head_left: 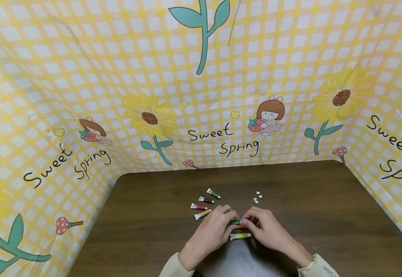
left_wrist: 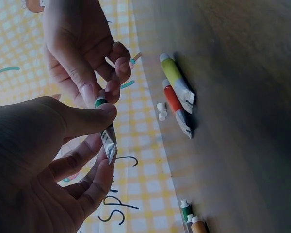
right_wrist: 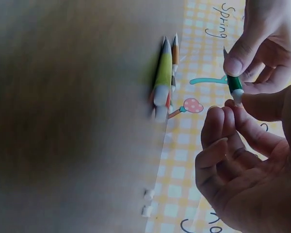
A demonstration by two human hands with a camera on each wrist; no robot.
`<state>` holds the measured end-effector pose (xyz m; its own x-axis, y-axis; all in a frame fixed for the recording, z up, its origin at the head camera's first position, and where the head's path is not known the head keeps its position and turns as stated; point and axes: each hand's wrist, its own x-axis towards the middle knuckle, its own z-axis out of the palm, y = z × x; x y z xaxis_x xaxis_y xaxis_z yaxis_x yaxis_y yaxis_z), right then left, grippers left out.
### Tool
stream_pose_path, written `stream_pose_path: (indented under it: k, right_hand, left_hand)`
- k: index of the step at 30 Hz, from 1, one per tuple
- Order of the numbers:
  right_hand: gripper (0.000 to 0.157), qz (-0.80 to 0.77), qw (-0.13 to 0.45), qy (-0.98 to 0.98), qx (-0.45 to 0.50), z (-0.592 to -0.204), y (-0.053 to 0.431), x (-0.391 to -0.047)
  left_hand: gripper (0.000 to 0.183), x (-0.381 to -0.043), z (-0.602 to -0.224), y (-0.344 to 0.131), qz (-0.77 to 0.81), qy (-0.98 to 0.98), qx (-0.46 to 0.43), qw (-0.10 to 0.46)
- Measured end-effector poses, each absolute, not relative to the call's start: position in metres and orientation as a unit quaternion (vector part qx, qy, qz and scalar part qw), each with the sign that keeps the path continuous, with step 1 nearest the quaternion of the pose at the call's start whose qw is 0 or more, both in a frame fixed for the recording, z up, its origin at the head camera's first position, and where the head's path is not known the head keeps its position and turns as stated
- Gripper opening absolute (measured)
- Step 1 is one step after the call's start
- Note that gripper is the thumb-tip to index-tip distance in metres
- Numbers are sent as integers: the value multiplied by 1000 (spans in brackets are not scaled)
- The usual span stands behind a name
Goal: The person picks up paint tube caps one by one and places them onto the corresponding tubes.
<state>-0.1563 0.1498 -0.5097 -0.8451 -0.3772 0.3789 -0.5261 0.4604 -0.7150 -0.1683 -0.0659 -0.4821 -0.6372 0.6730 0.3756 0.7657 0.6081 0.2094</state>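
Observation:
Between thumb and fingers my left hand [head_left: 215, 229] holds a small green paint tube [right_wrist: 235, 86] by its silver crimped end. My right hand [head_left: 270, 231] pinches the white cap at the tube's other end, with thumb and index fingertip on it. In the left wrist view the tube [left_wrist: 108, 138] is raised above the table. Below the hands lie a yellow paint tube [head_left: 241, 236] and a red paint tube [left_wrist: 172, 96], side by side on the table. The yellow one shows a rounded end and a flat silver end.
On the brown table [head_left: 145, 231], left of the hands, lie a green tube [head_left: 213, 193], a dark brown tube [head_left: 206, 200], a red tube [head_left: 199, 207] and an orange tube [head_left: 202, 214]. Several small white caps [head_left: 255, 200] sit beyond the right hand. Checked yellow cloth [head_left: 201, 92] surrounds the table.

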Motion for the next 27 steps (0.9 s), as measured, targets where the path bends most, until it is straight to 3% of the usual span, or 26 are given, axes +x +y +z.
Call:
stream_pose_path:
  k: [20, 27]
  right_hand:
    - [5, 380, 65, -899, 207, -513, 172, -184]
    - [3, 349, 83, -916, 177, -515, 175, -191]
  left_hand:
    - [11, -186, -497, -58, -170, -895, -402, 87]
    - [12, -191, -501, -55, -161, -898, -402, 75]
